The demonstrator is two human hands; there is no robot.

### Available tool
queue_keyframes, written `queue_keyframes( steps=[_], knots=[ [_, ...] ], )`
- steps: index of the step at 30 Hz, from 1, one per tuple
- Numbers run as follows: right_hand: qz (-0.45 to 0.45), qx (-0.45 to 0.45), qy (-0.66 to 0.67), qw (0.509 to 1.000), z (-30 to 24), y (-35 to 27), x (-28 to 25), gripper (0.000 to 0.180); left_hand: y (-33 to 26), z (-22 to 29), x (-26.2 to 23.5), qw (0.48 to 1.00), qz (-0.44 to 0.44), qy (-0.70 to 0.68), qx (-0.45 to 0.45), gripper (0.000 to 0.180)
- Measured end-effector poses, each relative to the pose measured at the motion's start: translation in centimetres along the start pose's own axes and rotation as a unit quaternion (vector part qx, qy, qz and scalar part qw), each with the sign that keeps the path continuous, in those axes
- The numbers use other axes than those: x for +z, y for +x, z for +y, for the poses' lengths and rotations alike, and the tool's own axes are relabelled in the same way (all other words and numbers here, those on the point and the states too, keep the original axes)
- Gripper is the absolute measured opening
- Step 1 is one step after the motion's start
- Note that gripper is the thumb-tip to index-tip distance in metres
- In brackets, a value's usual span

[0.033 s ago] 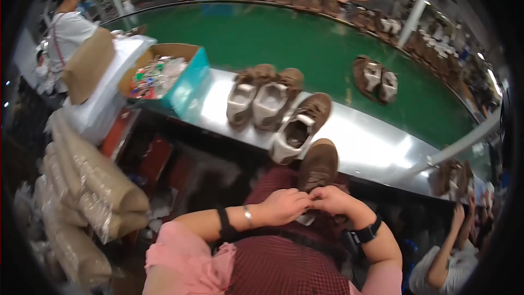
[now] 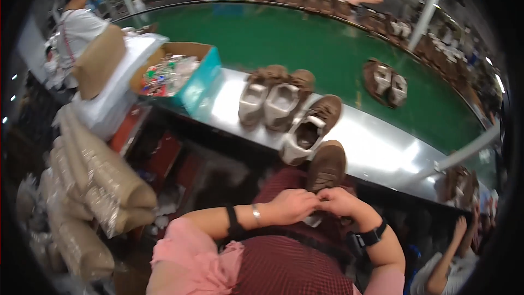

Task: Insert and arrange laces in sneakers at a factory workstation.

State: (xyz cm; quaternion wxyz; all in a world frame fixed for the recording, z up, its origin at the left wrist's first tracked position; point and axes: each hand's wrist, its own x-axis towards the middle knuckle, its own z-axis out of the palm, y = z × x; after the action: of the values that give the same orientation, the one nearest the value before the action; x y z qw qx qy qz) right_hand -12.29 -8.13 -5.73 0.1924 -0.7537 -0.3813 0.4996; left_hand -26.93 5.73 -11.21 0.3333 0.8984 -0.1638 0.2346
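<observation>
A brown shoe (image 2: 327,164) rests in my lap against the table's front edge, toe pointing away from me. Over its laced upper my left hand (image 2: 295,206) and right hand (image 2: 343,202) meet, with fingertips pinched together. What lies between the fingers is too small to make out, and both hands hide the shoe's opening. Just beyond the toe stands a brown shoe with a pale heel (image 2: 312,131) on the metal ledge. To its left is a pair of similar shoes (image 2: 267,98), side by side.
A teal carton (image 2: 203,84) of small wrapped items stands at the left of the metal ledge (image 2: 376,153). Behind runs a green belt (image 2: 262,35) carrying another pair of shoes (image 2: 385,83). Wrapped brown rolls (image 2: 103,186) lie at lower left. Other people work around the belt.
The whole scene has shifted slightly to the right in the picture, as my head has turned a little left. My hands stay pinched together over the shoe.
</observation>
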Motion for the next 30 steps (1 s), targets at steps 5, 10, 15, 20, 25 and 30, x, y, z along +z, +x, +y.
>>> queue_keyframes(
  steps=[5, 10, 15, 20, 25, 30],
  knots=[
    [-0.007, -0.011, 0.006, 1.0, 2.4, 0.7, 0.2, 0.021, -0.4, 0.1, 1.4, 1.0, 0.011, 0.025, 0.003, 0.015],
    [0.033, 0.016, 0.07, 0.997, 1.9, -0.6, 1.2, 0.015, -0.2, 1.6, -0.1, 0.992, 0.108, 0.049, 0.036, 0.011],
    [-0.016, 0.065, 0.196, 0.978, 2.1, 0.4, 0.2, 0.013, 0.8, 1.9, -1.2, 0.976, -0.168, 0.097, -0.102, 0.03],
    [-0.007, 0.067, 0.208, 0.976, 2.4, 1.1, -0.1, 0.011, 1.8, 0.8, 2.7, 0.964, -0.182, 0.152, -0.118, 0.031],
    [-0.001, 0.063, 0.214, 0.975, 3.2, 0.4, -0.2, 0.012, 2.5, 1.6, 4.1, 0.953, -0.194, 0.193, -0.132, 0.029],
    [0.005, 0.045, 0.199, 0.979, 4.0, 0.2, 0.3, 0.014, 2.4, 2.6, 3.6, 0.966, -0.14, 0.147, -0.161, 0.032]
  ],
)
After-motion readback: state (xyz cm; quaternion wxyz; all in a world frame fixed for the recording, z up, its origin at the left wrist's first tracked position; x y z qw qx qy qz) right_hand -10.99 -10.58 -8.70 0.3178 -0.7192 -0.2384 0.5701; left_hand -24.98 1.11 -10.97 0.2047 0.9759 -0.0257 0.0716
